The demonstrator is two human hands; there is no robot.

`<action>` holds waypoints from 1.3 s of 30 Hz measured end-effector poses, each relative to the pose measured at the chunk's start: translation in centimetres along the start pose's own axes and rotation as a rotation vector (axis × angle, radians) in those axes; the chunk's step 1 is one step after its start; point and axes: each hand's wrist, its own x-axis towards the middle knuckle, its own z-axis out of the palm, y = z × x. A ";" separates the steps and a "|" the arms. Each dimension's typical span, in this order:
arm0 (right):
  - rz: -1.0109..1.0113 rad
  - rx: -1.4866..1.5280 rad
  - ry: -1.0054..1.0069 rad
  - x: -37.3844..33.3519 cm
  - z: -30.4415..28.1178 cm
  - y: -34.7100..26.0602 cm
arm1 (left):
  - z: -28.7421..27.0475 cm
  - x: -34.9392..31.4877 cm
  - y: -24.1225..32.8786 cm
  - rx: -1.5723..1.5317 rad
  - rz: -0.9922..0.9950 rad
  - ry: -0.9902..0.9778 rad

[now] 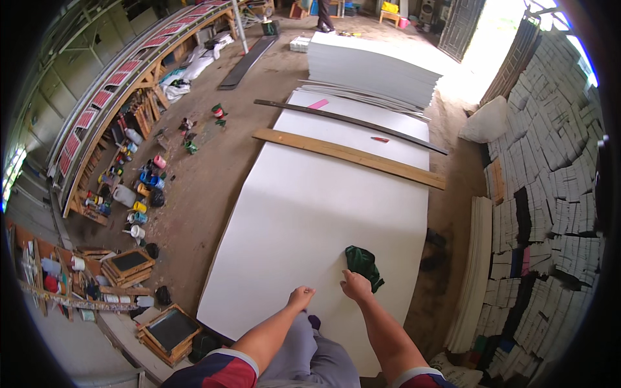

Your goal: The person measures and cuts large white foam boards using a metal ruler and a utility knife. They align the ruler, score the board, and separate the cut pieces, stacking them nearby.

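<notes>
A large white sheet (310, 213) lies flat in front of me, on top of a low stack. My right hand (357, 286) is closed at the near edge of a crumpled dark green cloth (364, 264), which it appears to grip. To the left, my left hand (301, 297) hovers over the sheet's near part with its fingers pinched together. Anything between those fingers is too small to make out. Farther off, a wooden plank (343, 155) and a dark metal bar (352, 124) lie across the sheet, with a small red tool (380, 139) between them.
Beyond the bar rises a stack of pale sheets (369, 71). Paint cans (139, 207) and framed screens (171, 330) stand along the left floor. Stacked white bundles (550, 149) line the right side, near long pale strips (471, 271). A person (325, 16) stands at the far end.
</notes>
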 end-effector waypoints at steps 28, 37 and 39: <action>0.262 0.009 0.006 28.3 -22.8 21.0 | -3.0 31.2 34.1 0.200 -0.017 -0.064; 0.152 -0.017 -0.082 45.1 -25.0 22.9 | -1.7 43.1 36.4 0.248 -0.172 -0.071; 0.120 -0.038 -0.051 49.7 -24.9 24.2 | -1.7 47.2 35.9 0.343 -0.163 -0.087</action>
